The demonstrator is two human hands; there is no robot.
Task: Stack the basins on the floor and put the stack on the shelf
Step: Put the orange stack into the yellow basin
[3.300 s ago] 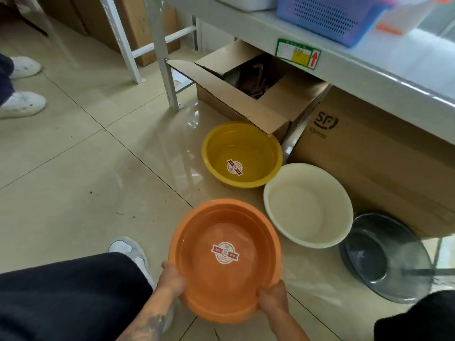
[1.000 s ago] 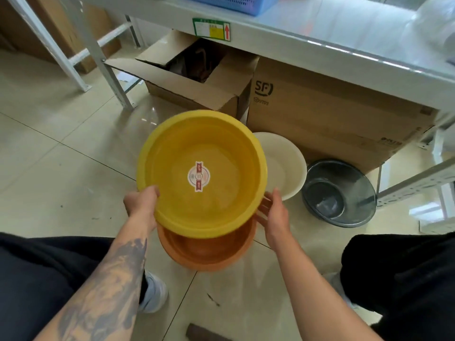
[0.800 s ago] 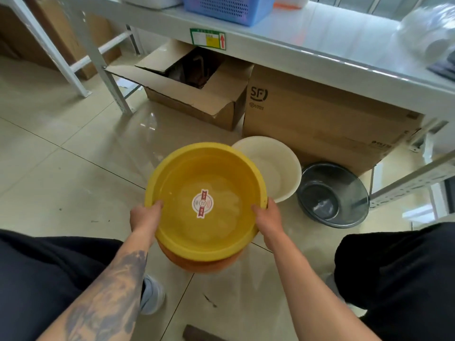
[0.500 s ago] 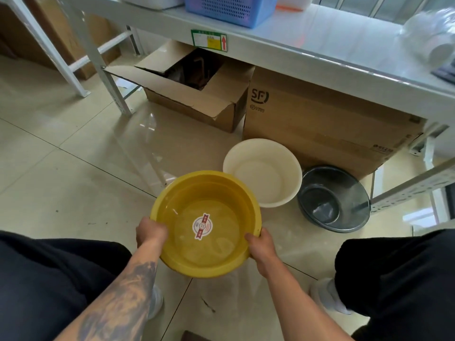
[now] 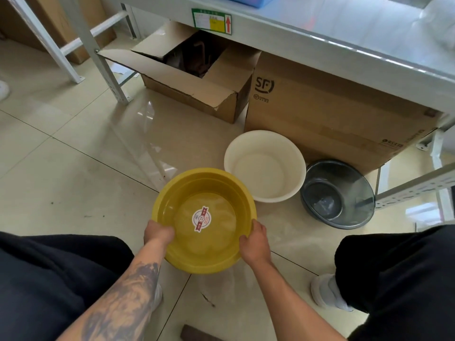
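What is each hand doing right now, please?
Left hand: closed on the near-left rim of the yellow basin.
Right hand: closed on the basin's near-right rim.

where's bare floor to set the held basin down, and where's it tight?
Bare tile left of the yellow basin, out to the shelf leg and open box. Tight on the right: white basin and grey basin sit touching, against the SF box.

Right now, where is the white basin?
The white basin sits on the floor right of centre, between the yellow basin and the grey basin.
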